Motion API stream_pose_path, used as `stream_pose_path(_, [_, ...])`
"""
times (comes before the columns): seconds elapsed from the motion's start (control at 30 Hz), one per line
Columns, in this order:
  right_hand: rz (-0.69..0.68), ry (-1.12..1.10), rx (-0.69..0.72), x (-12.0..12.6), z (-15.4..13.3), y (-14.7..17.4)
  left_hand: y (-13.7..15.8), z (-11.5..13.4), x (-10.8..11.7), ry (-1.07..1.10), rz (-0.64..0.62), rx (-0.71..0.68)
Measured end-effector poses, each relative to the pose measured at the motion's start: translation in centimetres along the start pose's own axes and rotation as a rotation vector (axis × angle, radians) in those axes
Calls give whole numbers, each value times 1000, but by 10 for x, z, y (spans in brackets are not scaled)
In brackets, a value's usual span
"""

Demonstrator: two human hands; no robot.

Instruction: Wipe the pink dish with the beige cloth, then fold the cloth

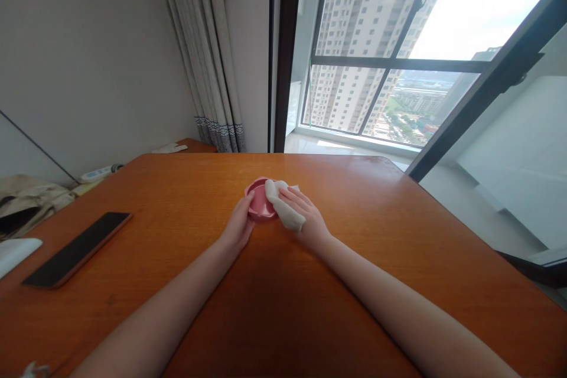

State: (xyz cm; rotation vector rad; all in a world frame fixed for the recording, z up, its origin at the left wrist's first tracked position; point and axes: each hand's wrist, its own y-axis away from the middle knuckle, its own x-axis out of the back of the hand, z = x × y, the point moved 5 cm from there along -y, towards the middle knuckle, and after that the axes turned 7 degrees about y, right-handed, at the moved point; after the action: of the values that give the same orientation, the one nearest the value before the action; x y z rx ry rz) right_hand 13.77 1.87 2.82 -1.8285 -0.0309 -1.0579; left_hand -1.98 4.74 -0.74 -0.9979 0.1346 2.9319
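Observation:
A small, shallow pink dish (260, 203) with a wavy rim is held above the middle of the table, its inside facing me. My left hand (239, 218) grips its left edge, with the thumb over the rim and the other fingers mostly hidden behind. Under the fingers of my right hand (310, 218) is a folded white cloth (286, 208), pressed against the dish's right side. Part of the rim on that side is covered by the cloth.
The brown wooden table (376, 236) stretches around both forearms. On its left lie a long black-topped slab (80, 248) and a white object (18, 253) cut off by the frame. Beyond the far edge are a curtain (204, 53) and a large window (390, 65).

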Motion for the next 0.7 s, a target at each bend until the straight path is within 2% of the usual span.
stream_pose_path(0.17, [-31,-48,-104,-8,-13,2,1,-1,-4,119,-75,99])
stream_pose_path(0.3, [-9,-140,-217,-6,-17,3,12,2,-21,132,-159,98])
stream_pose_path(0.37, [24,-187,-220,-1,-15,3,18,5,-30,121,-234,112])
stream_pose_path(0.47, [69,-297,-187,8,-8,2,23,2,-33,121,-301,236])
stream_pose_path(0.6, [23,-390,-179,8,4,1,17,-7,-21,99,-235,320])
stream_pose_path(0.7, [-27,-377,-228,1,1,1,9,-9,-13,106,-128,224])
